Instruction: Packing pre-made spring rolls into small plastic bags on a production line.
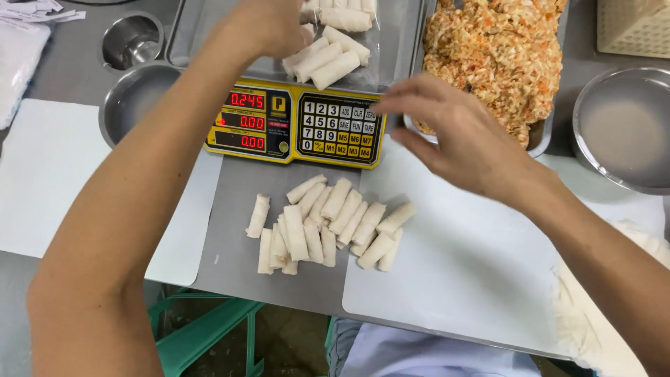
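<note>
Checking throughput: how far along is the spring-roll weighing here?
Done: several rolls on the scale tray already lie on the yellow scale, display lit. In hand: left hand reaches over that tray; whether it grips a roll is hidden. Right hand hovers open and empty. Left: a loose pile of rolls on the table, plus filling in the tray unwrapped.

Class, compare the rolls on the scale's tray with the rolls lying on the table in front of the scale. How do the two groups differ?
The rolls on the scale tray are few, lying on clear plastic beside the left hand; the rolls on the table are many more. The tray group lies diagonally; the table group stands mostly lengthwise, packed in rows and untouched. Both are pale, uncooked, alike in shape.
</note>
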